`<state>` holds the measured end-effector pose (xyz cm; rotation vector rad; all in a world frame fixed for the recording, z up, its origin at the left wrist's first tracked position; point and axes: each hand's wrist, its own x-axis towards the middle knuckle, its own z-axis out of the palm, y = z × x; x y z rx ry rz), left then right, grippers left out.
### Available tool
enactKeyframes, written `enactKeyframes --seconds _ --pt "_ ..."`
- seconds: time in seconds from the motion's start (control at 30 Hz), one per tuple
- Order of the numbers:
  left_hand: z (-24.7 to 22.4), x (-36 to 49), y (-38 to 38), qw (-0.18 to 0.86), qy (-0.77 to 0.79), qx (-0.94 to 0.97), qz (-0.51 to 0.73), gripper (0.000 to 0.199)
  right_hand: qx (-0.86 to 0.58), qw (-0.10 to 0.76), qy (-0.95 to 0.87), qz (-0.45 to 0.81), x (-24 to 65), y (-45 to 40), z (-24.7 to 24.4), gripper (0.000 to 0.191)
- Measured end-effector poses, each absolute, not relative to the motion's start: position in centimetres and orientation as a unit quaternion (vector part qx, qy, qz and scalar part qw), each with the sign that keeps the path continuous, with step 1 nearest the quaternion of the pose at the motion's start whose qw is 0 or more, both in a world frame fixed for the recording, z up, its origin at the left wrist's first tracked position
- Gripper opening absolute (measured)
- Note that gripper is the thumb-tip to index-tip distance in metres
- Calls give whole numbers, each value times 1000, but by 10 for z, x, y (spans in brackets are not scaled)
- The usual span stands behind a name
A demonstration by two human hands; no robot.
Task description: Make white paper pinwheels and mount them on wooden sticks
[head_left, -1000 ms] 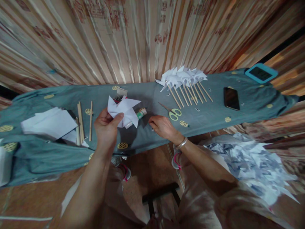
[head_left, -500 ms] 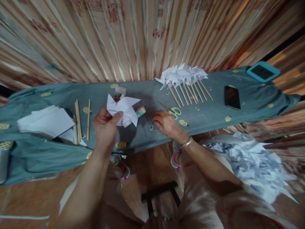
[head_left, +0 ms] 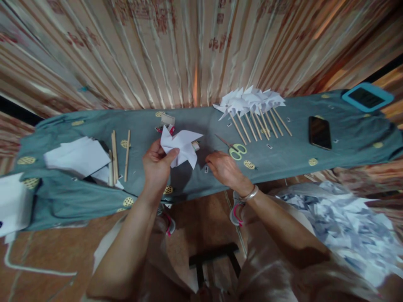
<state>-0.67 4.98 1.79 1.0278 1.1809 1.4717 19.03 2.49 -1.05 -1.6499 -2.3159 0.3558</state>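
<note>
A white paper pinwheel (head_left: 185, 144) is pinched between the thumb and fingers of my left hand (head_left: 159, 161), above the cloth-covered table. To its right, my right hand (head_left: 223, 167) has its fingers pressed together just over the cloth; whatever they hold is too small to make out. Partly behind the pinwheel lie a small box (head_left: 168, 119) and a green-and-white tube, mostly hidden. Scissors with light green handles (head_left: 237, 151) lie beyond my right hand. Farther back, several pinwheels on sticks (head_left: 250, 100) lie in an overlapping row.
Paper sheets (head_left: 77, 157) and several wooden sticks (head_left: 115, 155) lie on the left of the table (head_left: 195, 191). A phone (head_left: 320, 132) and a blue-framed device (head_left: 367, 97) are on the right. A heap of cut paper (head_left: 346, 226) sits below at the right.
The view has shifted left, so most things appear farther right. My left hand has brought the pinwheel a little closer to my right hand, covering more of the tube. Both hands remain closed.
</note>
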Motion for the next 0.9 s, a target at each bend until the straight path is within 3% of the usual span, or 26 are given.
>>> enactKeyframes --seconds 0.3,0.43,0.73,0.9 --pt "14 7 45 510 456 425 592 40 -528 449 -680 237 190 6 28 7" --pt "14 17 40 517 454 438 579 39 -511 455 -690 236 182 -1 40 7" --pt "20 31 35 526 436 458 568 41 -497 464 -727 94 186 -8 51 8" --pt "20 35 38 506 446 470 570 42 -510 491 -697 114 192 -5 50 5"
